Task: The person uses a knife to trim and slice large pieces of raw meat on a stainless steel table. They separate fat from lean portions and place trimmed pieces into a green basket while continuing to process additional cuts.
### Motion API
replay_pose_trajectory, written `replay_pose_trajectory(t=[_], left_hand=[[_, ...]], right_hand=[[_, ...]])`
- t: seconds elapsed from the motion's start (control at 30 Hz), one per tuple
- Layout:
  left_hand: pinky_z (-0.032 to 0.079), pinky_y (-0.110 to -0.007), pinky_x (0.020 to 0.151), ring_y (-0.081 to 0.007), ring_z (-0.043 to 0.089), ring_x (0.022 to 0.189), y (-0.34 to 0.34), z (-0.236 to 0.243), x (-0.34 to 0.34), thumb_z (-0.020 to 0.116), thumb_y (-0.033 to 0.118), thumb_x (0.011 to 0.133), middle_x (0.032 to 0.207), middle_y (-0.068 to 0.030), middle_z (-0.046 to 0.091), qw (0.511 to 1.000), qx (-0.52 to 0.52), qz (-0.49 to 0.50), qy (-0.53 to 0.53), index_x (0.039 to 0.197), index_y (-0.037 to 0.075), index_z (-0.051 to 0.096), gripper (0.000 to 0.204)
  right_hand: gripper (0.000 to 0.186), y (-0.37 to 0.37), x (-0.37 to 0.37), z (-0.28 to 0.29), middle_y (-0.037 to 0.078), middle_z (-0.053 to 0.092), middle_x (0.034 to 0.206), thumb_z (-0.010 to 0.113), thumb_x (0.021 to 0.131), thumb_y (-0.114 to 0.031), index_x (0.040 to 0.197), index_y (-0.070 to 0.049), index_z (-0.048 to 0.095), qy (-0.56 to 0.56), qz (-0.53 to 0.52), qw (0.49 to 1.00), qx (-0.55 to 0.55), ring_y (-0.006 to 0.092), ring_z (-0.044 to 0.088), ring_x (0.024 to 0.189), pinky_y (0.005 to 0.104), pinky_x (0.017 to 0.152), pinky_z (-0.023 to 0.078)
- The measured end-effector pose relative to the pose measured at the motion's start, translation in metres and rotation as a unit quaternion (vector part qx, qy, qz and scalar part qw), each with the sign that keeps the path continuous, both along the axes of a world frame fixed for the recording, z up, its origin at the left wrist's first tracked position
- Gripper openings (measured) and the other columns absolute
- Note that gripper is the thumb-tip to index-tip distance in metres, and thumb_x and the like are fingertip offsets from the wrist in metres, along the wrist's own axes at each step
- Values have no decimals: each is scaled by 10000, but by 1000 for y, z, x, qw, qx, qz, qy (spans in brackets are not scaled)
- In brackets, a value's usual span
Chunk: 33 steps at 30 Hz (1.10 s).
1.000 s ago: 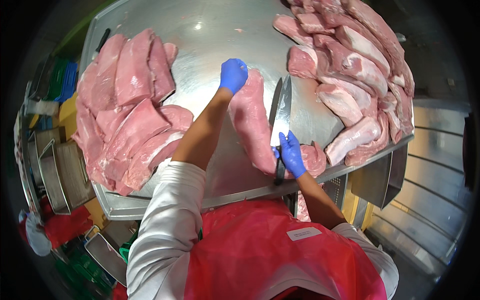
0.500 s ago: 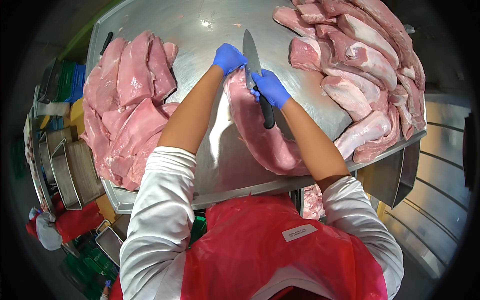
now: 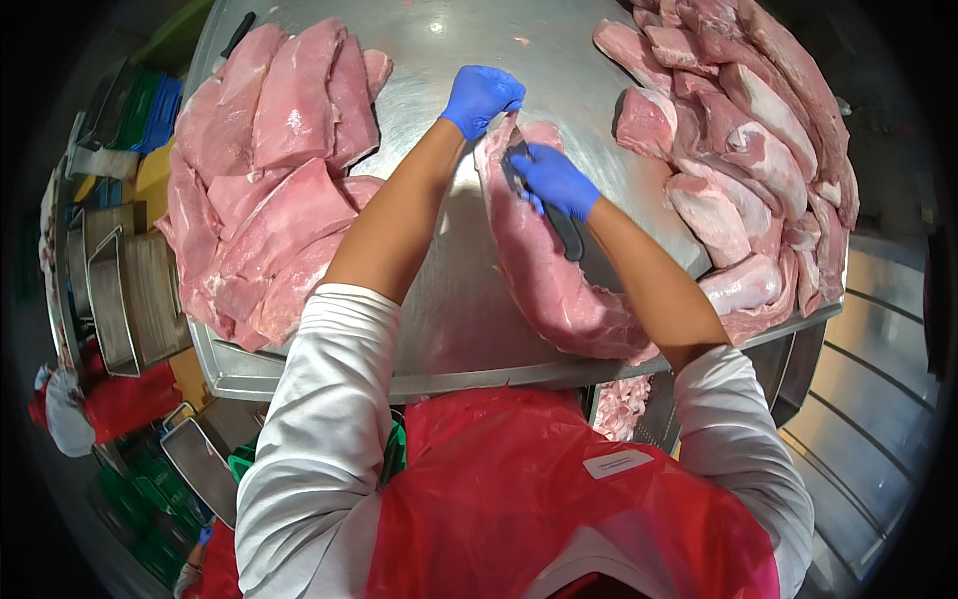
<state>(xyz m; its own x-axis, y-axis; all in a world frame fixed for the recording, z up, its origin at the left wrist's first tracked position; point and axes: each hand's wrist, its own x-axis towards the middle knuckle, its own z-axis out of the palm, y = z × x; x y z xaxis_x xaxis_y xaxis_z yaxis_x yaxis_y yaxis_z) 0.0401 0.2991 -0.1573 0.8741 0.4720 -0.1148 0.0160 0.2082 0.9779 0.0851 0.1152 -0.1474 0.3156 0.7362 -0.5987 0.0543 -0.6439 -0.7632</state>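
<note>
A long pink strip of raw meat (image 3: 534, 265) lies curved on the steel table, its near end passing under my right forearm. My left hand (image 3: 483, 97), in a blue glove, is closed on a thin flap at the strip's far end and pulls it up. My right hand (image 3: 557, 181), gloved in blue too, grips a knife with a black handle (image 3: 569, 238). Most of the blade is hidden by the meat and the flap. It sits at the far end of the strip, just right of my left hand.
Trimmed pink pieces (image 3: 294, 105) are piled on the left of the table (image 3: 439, 349). Paler, fat-covered pieces (image 3: 743, 150) are heaped at the right. Another black handle (image 3: 238, 33) lies at the far left. Below the near edge, pale scraps (image 3: 621, 407) show. A co-worker (image 3: 70, 409) stands at lower left.
The knife blade, fully visible before, has gone in under the flap at the strip's far end. My left hand has lifted the flap slightly. The whole view has shifted a little.
</note>
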Motion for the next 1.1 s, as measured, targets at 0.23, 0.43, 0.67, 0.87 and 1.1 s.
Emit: replay_pose_trajectory(t=[0.23,0.43,0.67,0.87,1.1], left_hand=[[446,-264,563,-130,582,626,34,-25,-41,607,-18,826,716,-70,637,984,-56,148,-81,752,-26,680,104],[445,-323,515,-146,547,561,31,83,-105,629,97,811,675,-86,602,949,181,257,12,823,-8,641,106],[507,-528,666,-461,622,745,-90,-34,-173,612,325,902,811,-292,623,830,426,192,304,966,-48,552,383],[497,-504,677,-425,650,783,-71,-110,-151,553,238,899,829,-283,646,860,337,349,156,827,-42,604,293],[406,-296,504,-131,540,566,-43,-35,-168,638,70,823,671,-40,600,973,-55,205,90,711,26,622,121]], right_hand=[[367,-31,-15,41,56,568,691,516,1023,-256,1345,-79,529,-29,197,974,-104,110,512,474,304,449,455],[375,-65,-7,74,69,613,778,563,1013,-281,1266,-5,562,-11,179,974,-136,105,556,568,292,508,470],[346,-81,-11,25,25,568,685,554,1022,-317,1205,-24,535,-52,-60,997,4,83,475,475,244,424,396],[233,-83,-53,-2,30,590,711,525,1036,-258,1149,-57,556,31,-116,992,35,91,506,497,245,436,416],[295,-24,-54,23,68,615,725,524,1008,-283,1132,-27,604,-44,3,999,24,126,569,537,279,484,472]])
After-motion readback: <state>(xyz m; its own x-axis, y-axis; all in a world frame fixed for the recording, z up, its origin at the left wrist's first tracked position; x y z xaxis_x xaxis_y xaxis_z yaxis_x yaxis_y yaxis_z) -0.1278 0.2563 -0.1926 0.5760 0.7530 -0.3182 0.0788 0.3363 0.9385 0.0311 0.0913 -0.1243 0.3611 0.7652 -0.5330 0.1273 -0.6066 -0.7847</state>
